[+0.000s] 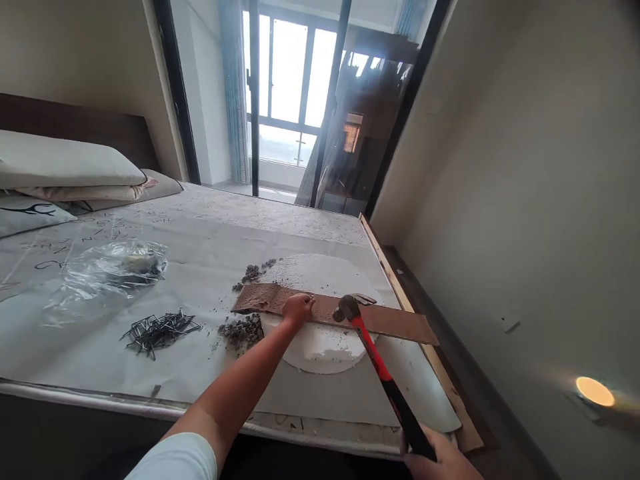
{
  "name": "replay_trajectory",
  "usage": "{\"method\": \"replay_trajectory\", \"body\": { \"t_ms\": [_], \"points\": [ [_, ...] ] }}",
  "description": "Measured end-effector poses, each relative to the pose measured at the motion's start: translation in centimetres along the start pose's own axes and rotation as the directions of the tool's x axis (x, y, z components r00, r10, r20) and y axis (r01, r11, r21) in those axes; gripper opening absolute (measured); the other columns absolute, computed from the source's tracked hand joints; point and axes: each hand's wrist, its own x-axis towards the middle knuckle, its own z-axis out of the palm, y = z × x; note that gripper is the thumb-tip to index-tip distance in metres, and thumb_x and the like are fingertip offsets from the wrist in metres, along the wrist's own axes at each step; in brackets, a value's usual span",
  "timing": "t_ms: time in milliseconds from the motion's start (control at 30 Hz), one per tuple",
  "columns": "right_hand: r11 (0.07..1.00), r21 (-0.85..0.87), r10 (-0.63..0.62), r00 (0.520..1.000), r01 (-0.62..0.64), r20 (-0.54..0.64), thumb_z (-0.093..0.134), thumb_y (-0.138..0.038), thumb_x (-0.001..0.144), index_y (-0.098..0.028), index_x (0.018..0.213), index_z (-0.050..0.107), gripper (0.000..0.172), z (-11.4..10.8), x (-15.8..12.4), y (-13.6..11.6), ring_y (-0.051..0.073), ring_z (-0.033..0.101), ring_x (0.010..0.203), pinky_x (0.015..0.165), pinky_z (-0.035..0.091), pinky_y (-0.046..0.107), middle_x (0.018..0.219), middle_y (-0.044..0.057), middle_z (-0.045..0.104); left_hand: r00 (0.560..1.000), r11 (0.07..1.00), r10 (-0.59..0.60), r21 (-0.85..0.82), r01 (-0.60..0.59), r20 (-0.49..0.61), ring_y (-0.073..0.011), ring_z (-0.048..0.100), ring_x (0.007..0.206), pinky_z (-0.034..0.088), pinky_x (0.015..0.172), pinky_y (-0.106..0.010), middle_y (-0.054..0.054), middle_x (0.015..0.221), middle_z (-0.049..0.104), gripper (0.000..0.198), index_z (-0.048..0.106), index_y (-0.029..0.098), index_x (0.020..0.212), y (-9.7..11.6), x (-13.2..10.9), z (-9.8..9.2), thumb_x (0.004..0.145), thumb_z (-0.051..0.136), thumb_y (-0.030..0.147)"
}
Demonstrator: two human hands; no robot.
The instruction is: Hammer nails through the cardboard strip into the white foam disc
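Note:
My left hand (299,308) rests on a long brown strip (280,297), its fingertips pinched around what looks like a nail, mostly hidden. The strip is flat, with small holes dotted over its left part, and lies across a white round slab (325,353). In my right hand (440,457), at the bottom right, is the black and red handle of a claw hammer (375,353). The hammer's head is over the strip, just right of my left hand. A loose pile of nails (161,331) lies on the left.
Grey crumbled bits (243,331) are scattered beside the slab. A clear plastic bag (120,267) with nails in it lies further left. Pillows (65,160) are stacked at the far left of the covered bed (225,247). A wooden edge strip (383,260) runs along the right side, near the wall.

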Motion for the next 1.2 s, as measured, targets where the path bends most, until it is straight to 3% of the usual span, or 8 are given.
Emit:
{"method": "replay_trajectory", "body": {
  "t_ms": [100, 200, 267, 500, 700, 867, 1033, 1200],
  "points": [
    [0.994, 0.020, -0.111, 0.994, 0.111, -0.011, 0.052, -0.036, 0.070, -0.022, 0.076, 0.042, 0.018, 0.2, -0.2, -5.3, 0.005, 0.022, 0.030, 0.031, 0.021, 0.020, 0.041, -0.012, 0.026, 0.999, 0.999, 0.025, -0.030, -0.026, -0.036, -0.0165, 0.058, 0.083, 0.032, 0.061, -0.024, -0.004, 0.091, 0.069, 0.024, 0.071, 0.021, 0.080, -0.3, -0.4, 0.1, 0.079, 0.053, 0.037],
    [0.982, 0.001, -0.191, 0.982, 0.191, -0.002, 0.049, -0.032, 0.069, -0.022, 0.077, 0.039, 0.016, 1.0, -0.2, -9.3, 0.004, 0.021, 0.030, 0.031, 0.022, 0.019, 0.041, -0.014, 0.026, 0.997, 0.995, 0.056, -0.080, -0.059, -0.046, -0.0148, 0.058, 0.077, 0.031, 0.058, -0.024, -0.003, 0.091, 0.068, 0.026, 0.070, 0.021, 0.077, -0.4, -0.8, 0.1, 0.081, 0.050, 0.038],
    [0.979, -0.039, -0.202, 0.979, 0.201, -0.018, 0.049, -0.029, 0.066, -0.022, 0.078, 0.038, 0.017, 1.4, 0.6, -10.6, 0.004, 0.022, 0.029, 0.030, 0.021, 0.019, 0.041, -0.015, 0.025, 0.998, 0.995, 0.052, -0.084, -0.054, -0.032, -0.0151, 0.057, 0.076, 0.031, 0.058, -0.024, -0.004, 0.090, 0.068, 0.027, 0.069, 0.020, 0.076, -0.4, -1.0, 0.0, 0.082, 0.049, 0.038],
    [0.987, -0.159, -0.034, 0.999, 0.038, 0.024, 0.043, -0.024, 0.053, -0.023, 0.071, 0.035, 0.020, 2.3, 4.3, -9.7, 0.004, 0.020, 0.026, 0.025, 0.017, 0.019, 0.036, -0.014, 0.028, 0.997, 0.997, 0.066, -0.034, -0.068, -0.037, -0.0178, 0.058, 0.080, 0.034, 0.063, -0.025, -0.005, 0.083, 0.067, 0.027, 0.070, 0.021, 0.075, -0.8, -1.0, 0.1, 0.082, 0.048, 0.036],
    [0.985, -0.108, -0.137, 0.990, 0.132, -0.041, 0.044, -0.028, 0.056, -0.023, 0.079, 0.038, 0.024, 2.4, 3.4, -10.7, 0.004, 0.018, 0.028, 0.027, 0.016, 0.018, 0.038, -0.015, 0.027, 0.997, 0.996, 0.079, -0.027, -0.079, -0.024, -0.0181, 0.058, 0.080, 0.036, 0.066, -0.026, -0.006, 0.085, 0.067, 0.025, 0.070, 0.020, 0.078, -0.8, -1.1, 0.3, 0.082, 0.049, 0.034],
    [0.986, -0.154, -0.065, 0.998, 0.061, -0.016, 0.040, -0.025, 0.049, -0.023, 0.072, 0.034, 0.024, 3.1, 4.0, -11.8, 0.004, 0.020, 0.027, 0.026, 0.017, 0.019, 0.035, -0.015, 0.027, 0.997, 0.997, 0.072, -0.012, -0.073, -0.019, -0.0182, 0.058, 0.081, 0.036, 0.067, -0.026, -0.006, 0.086, 0.067, 0.025, 0.070, 0.021, 0.078, -0.7, -1.2, 0.0, 0.082, 0.049, 0.034],
    [0.968, -0.087, -0.238, 0.970, 0.234, -0.040, 0.043, -0.029, 0.057, -0.023, 0.074, 0.036, 0.020, 3.0, 3.6, -12.6, 0.004, 0.022, 0.028, 0.027, 0.020, 0.018, 0.038, -0.015, 0.028, 0.998, 0.998, 0.065, 0.018, -0.065, -0.017, -0.0190, 0.059, 0.083, 0.037, 0.067, -0.026, -0.007, 0.090, 0.068, 0.025, 0.070, 0.020, 0.081, -0.6, -1.2, 0.0, 0.082, 0.049, 0.034],
    [0.980, -0.186, -0.075, 0.997, 0.067, -0.033, 0.040, -0.024, 0.048, -0.023, 0.068, 0.034, 0.020, 3.8, 3.9, -11.9, 0.004, 0.020, 0.028, 0.026, 0.018, 0.018, 0.035, -0.014, 0.027, 0.998, 0.998, 0.055, 0.033, -0.055, -0.008, -0.0181, 0.060, 0.080, 0.037, 0.062, -0.026, -0.005, 0.087, 0.068, 0.029, 0.070, 0.021, 0.082, -0.8, -1.1, 0.1, 0.083, 0.046, 0.037]
  ]
}}
